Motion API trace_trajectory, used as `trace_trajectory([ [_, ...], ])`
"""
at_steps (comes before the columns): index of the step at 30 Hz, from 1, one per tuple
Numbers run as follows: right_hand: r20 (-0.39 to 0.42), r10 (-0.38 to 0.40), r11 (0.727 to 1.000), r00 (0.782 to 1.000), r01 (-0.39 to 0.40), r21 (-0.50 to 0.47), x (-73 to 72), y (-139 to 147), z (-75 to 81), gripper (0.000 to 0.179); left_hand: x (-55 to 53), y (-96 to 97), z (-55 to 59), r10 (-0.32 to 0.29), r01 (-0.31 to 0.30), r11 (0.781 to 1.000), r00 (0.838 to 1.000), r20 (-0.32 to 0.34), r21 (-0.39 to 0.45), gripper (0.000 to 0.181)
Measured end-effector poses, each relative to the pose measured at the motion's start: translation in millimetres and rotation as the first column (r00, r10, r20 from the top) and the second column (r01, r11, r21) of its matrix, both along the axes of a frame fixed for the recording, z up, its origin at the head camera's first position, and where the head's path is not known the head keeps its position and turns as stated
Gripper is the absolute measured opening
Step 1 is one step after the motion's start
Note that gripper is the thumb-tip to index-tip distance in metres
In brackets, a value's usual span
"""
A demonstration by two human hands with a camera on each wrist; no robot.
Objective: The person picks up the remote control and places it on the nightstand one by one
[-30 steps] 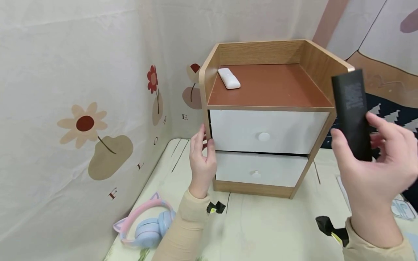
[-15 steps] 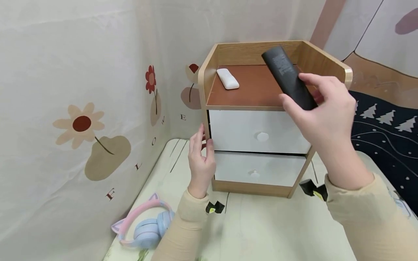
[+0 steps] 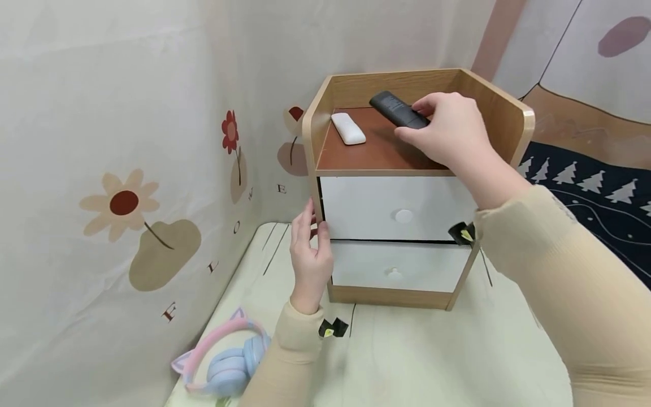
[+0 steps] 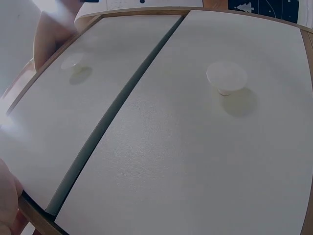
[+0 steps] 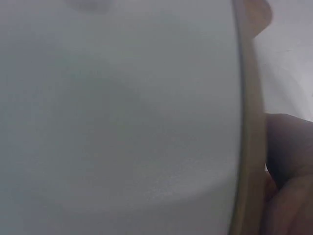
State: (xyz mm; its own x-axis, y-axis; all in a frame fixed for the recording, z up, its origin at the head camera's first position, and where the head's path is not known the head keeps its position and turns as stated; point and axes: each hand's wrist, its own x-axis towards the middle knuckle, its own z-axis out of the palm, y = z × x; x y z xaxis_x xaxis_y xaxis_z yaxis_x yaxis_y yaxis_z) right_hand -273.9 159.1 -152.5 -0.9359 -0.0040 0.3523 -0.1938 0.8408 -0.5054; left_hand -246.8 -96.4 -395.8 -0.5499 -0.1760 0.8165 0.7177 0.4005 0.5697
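Note:
In the head view my right hand (image 3: 455, 127) holds a black power bank (image 3: 398, 111) with faint print between thumb and fingers. It is tilted over the brown top (image 3: 351, 161) of a small wooden drawer cabinet (image 3: 390, 297). A slim white rounded case (image 3: 348, 129) lies left of it on that top. My left hand (image 3: 311, 260) rests at the cabinet's left edge, fingers extended along the side and thumb at the front. The left wrist view shows the thumb (image 4: 7, 196) beside the white drawer fronts (image 4: 161, 147). The right wrist view is mostly filled by a drawer front (image 5: 122, 122).
Raised wooden sides (image 3: 500, 107) border the cabinet's top. Both drawers, with round white knobs (image 3: 404, 216), are shut. Cat-ear headphones (image 3: 229, 362) lie on the pale mat (image 3: 407, 356) at lower left. Patterned fabric (image 3: 152, 85) hangs behind and to the left.
My right hand has carried the power bank leftward from the cabinet's right side to over its top, tilting it flatter. The left hand stays at the cabinet's edge.

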Motion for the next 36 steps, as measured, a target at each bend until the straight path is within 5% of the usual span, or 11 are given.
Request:
trace_trajectory([
  [6,0.121,0.008,0.998,0.993,-0.014,0.055,-24.7,-13,1.5,0.068,2.1,-3.9,-3.3,0.035,-0.035,0.999,0.999,0.022,0.008,0.053],
  [20,0.236,-0.024,0.993,0.971,-0.004,0.119,-45.7,-30,11.8,0.066,0.0,-9.1,-2.6,0.036,-0.036,0.999,0.999,0.016,0.001,0.053],
  [36,0.275,-0.038,0.991,0.961,0.002,0.132,-71.1,-55,21.4,0.064,6.1,-9.5,1.0,0.037,-0.037,0.999,0.999,0.001,0.015,0.052],
])
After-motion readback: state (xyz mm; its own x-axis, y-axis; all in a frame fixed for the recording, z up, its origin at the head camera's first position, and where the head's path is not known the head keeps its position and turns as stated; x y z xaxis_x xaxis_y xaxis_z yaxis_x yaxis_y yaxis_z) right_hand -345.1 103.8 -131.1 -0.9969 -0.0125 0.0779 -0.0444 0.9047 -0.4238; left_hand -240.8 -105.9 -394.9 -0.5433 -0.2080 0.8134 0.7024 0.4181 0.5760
